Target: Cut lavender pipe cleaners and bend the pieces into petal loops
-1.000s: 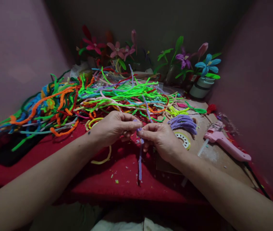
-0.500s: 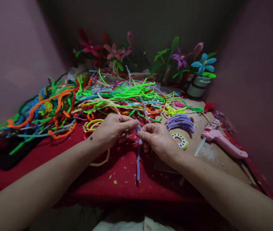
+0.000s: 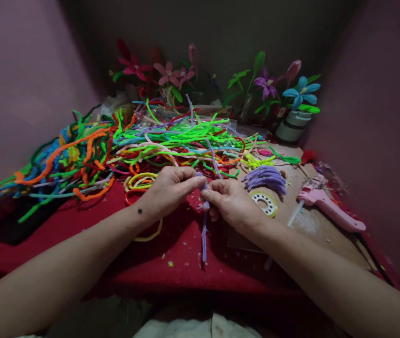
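Observation:
My left hand point(image 3: 169, 189) and my right hand point(image 3: 230, 203) meet over the red cloth point(image 3: 80, 244), both pinched on a lilac pipe cleaner point(image 3: 204, 234). Its lower end hangs straight down towards me, and another lilac strand rises from my fingers to the back right. The fingertips of both hands touch at the top of the hanging piece. A bundle of short lilac pieces point(image 3: 265, 179) lies just right of my right hand.
A big tangle of coloured pipe cleaners point(image 3: 143, 141) covers the back and left of the table. A pink glue gun point(image 3: 330, 211) and a tape roll point(image 3: 265, 203) lie on the brown board at right. Pipe-cleaner flowers point(image 3: 266, 87) stand along the back wall. Yellow loops point(image 3: 140, 180) lie near my left hand.
Both hands stay pinched on the lilac pipe cleaner; the fingers shifted only slightly, and the view moved a little.

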Demonstrator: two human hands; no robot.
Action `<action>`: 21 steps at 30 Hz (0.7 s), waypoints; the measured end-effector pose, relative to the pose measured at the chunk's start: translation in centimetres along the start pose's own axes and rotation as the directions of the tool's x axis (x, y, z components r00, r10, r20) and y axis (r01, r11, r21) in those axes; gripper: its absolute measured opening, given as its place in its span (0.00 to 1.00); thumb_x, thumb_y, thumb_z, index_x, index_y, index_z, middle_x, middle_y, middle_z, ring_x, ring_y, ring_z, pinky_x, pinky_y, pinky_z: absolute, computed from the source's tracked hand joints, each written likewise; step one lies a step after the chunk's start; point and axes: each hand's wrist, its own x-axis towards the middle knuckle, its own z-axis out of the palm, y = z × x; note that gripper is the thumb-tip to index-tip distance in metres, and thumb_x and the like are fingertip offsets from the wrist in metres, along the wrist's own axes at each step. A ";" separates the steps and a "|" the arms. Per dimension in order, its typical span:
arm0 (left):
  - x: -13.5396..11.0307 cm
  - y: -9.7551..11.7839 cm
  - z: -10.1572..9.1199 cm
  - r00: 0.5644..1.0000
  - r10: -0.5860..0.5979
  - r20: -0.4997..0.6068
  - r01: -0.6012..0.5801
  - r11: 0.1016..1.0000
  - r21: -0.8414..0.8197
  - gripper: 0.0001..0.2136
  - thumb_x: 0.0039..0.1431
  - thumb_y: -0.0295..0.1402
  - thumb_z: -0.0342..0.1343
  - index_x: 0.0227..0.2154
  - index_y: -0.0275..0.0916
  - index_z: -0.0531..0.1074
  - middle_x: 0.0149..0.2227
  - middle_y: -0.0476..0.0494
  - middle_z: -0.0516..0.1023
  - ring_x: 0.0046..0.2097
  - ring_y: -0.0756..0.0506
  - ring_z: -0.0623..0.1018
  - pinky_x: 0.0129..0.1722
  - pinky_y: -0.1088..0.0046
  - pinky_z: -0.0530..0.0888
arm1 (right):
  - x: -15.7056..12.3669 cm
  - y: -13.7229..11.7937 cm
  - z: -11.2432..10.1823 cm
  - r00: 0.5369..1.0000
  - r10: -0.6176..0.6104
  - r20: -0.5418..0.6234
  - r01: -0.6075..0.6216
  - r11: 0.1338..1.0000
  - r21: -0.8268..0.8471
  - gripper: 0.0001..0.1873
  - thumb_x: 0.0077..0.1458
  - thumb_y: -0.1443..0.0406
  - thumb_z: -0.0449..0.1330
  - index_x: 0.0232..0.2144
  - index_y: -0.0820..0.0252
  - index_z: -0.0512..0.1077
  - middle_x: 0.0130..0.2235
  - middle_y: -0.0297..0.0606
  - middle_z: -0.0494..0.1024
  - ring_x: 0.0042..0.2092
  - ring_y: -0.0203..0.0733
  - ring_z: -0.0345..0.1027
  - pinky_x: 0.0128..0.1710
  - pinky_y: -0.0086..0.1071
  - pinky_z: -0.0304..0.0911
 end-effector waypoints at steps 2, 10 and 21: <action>0.2 0.0 -0.3 0.993 -0.096 0.068 0.105 0.982 -0.160 0.15 0.55 0.42 0.50 0.20 0.36 0.64 0.17 0.55 0.60 0.19 0.55 0.59 0.19 0.79 0.56 | 0.1 0.0 -0.4 1.000 -0.014 0.001 0.014 0.989 0.145 0.11 0.45 0.64 0.59 0.17 0.61 0.63 0.14 0.28 0.65 0.15 0.29 0.56 0.15 0.24 0.51; 0.5 -0.4 -0.2 0.974 -0.141 0.176 0.184 0.947 -0.263 0.09 0.48 0.35 0.58 0.29 0.35 0.68 0.20 0.53 0.68 0.19 0.56 0.62 0.18 0.80 0.58 | 0.9 0.7 -1.2 0.998 -0.032 -0.049 0.051 0.895 0.443 0.12 0.37 0.62 0.66 0.18 0.63 0.67 0.16 0.27 0.64 0.18 0.28 0.55 0.19 0.26 0.52; 0.3 0.0 0.2 0.999 -0.009 -0.053 0.004 0.994 -0.110 0.06 0.48 0.33 0.57 0.25 0.35 0.69 0.21 0.53 0.67 0.22 0.55 0.62 0.21 0.80 0.60 | 0.7 0.5 -1.0 1.000 0.027 -0.001 -0.023 0.868 0.496 0.14 0.34 0.63 0.68 0.20 0.63 0.67 0.18 0.28 0.65 0.21 0.30 0.59 0.22 0.28 0.59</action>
